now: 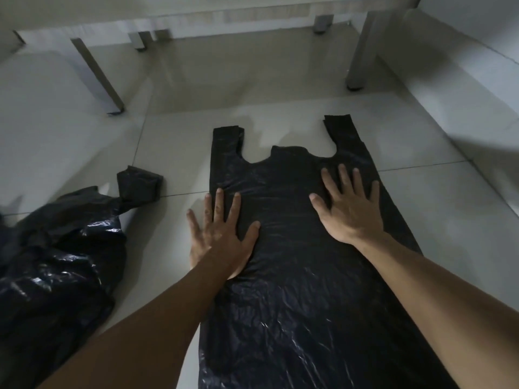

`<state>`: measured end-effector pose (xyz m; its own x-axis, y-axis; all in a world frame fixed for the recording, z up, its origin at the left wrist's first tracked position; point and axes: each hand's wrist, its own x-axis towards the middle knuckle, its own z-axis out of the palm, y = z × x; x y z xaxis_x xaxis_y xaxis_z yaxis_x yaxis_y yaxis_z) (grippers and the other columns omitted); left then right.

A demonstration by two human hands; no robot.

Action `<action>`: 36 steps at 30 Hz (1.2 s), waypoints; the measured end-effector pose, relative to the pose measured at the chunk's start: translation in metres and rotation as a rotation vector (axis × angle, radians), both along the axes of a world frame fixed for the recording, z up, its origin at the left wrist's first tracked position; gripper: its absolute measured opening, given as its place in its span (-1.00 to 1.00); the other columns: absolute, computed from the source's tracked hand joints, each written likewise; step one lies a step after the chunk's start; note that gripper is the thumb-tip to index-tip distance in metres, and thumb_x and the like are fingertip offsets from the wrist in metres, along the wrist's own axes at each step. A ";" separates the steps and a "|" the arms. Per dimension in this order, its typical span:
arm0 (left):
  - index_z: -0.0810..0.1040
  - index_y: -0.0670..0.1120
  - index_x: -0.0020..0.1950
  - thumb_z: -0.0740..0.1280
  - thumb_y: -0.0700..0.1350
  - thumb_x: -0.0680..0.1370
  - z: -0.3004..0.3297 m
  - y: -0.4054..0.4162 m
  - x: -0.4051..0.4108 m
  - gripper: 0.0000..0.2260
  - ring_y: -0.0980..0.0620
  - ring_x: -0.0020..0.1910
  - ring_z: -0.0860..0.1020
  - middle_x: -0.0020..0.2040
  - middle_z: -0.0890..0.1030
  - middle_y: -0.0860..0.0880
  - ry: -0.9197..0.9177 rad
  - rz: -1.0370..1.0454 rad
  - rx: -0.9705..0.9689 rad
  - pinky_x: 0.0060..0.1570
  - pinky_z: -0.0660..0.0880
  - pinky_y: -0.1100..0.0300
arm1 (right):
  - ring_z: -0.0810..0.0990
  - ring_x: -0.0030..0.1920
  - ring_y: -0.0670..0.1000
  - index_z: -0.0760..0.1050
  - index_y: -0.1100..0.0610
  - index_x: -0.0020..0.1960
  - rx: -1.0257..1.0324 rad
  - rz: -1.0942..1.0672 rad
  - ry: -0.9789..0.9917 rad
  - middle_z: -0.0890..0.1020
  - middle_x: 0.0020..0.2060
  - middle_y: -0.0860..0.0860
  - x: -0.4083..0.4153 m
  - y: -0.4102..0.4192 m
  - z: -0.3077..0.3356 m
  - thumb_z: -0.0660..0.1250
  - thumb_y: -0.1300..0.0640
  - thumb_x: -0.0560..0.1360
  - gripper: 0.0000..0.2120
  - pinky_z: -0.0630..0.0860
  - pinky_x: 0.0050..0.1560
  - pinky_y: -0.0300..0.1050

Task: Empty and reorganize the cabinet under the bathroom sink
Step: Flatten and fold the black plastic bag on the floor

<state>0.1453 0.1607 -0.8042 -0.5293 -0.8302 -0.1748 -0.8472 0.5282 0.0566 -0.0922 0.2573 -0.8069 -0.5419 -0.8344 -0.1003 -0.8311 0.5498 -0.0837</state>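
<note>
A black plastic bag [289,192] lies flat on the tiled floor, its two handles pointing away from me. My left hand [222,234] presses palm-down on the bag's left edge, fingers spread, partly on the tile. My right hand [351,209] lies flat on the bag's upper right part, fingers apart. Neither hand grips anything. To the left lies a crumpled heap of black plastic bags [59,254], with a small folded black bag [139,183] beside it.
The raised cabinet base [238,12] stands ahead on short metal legs [323,23]. An open white door panel [36,80] stands at the left and another [362,49] at the right. A white wall [477,66] runs along the right. Grey floor tiles [449,220] surround the bag.
</note>
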 end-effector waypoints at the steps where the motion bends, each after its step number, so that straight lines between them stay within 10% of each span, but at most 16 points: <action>1: -0.29 0.15 0.55 -0.25 0.41 0.50 0.002 -0.001 0.001 -0.31 -0.05 0.53 -0.33 0.56 -0.32 0.00 -0.002 -0.004 0.019 0.46 -0.25 -0.25 | -0.20 0.57 0.14 -0.24 -0.15 0.57 0.003 -0.002 0.008 -0.17 0.59 0.01 -0.001 0.000 -0.001 -0.27 -0.40 0.52 -0.32 -0.17 0.49 0.33; 6: -0.03 0.07 0.57 -0.13 0.37 0.55 0.034 -0.020 -0.013 -0.34 -0.10 0.57 -0.15 0.60 -0.09 -0.06 -0.001 -0.045 -0.011 0.47 -0.20 -0.26 | -0.20 0.57 0.14 -0.24 -0.15 0.57 -0.002 -0.009 0.038 -0.16 0.59 0.01 0.000 -0.002 -0.001 -0.29 -0.40 0.51 -0.31 -0.15 0.49 0.34; 10: -0.21 -0.03 0.58 -0.15 0.34 0.56 0.031 -0.046 -0.046 -0.29 -0.08 0.53 -0.32 0.57 -0.29 -0.09 0.013 -0.289 -0.157 0.49 -0.24 -0.18 | -0.19 0.57 0.14 -0.24 -0.15 0.57 -0.004 -0.015 0.041 -0.15 0.59 0.02 0.001 -0.002 -0.001 -0.33 -0.40 0.49 -0.30 -0.14 0.49 0.33; 21: -0.26 -0.09 0.57 -0.25 0.43 0.48 0.000 -0.072 -0.052 -0.17 -0.02 0.55 -0.26 0.58 -0.24 -0.05 0.011 -0.158 -0.037 0.52 -0.17 -0.12 | -0.19 0.57 0.15 -0.26 -0.14 0.57 -0.003 -0.003 0.042 -0.17 0.59 0.03 0.000 -0.001 -0.001 -0.29 -0.39 0.51 -0.31 -0.16 0.49 0.33; 28: -0.19 0.01 0.58 0.15 0.23 0.59 0.042 -0.089 -0.048 -0.26 0.03 0.55 -0.21 0.58 -0.22 0.01 0.333 -0.063 0.407 0.50 -0.29 -0.06 | -0.28 0.56 0.15 -0.31 -0.16 0.56 0.070 0.005 -0.046 -0.25 0.57 0.01 -0.002 -0.003 0.008 -0.27 -0.38 0.53 -0.32 -0.23 0.48 0.33; 36: -0.14 0.04 0.59 0.07 0.33 0.56 0.084 -0.010 0.017 -0.28 0.06 0.56 -0.18 0.59 -0.21 0.03 0.122 -0.168 0.310 0.49 -0.31 -0.05 | -0.44 0.50 0.17 -0.43 -0.11 0.53 0.249 -0.010 -0.221 -0.44 0.50 0.04 -0.007 -0.007 0.030 -0.17 -0.35 0.57 -0.30 -0.32 0.45 0.37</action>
<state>0.1628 0.1510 -0.7206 -0.6861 -0.6476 -0.3316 -0.7274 0.6010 0.3312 -0.0993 0.2504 -0.7767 -0.4928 -0.7640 -0.4165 -0.8021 0.5844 -0.1229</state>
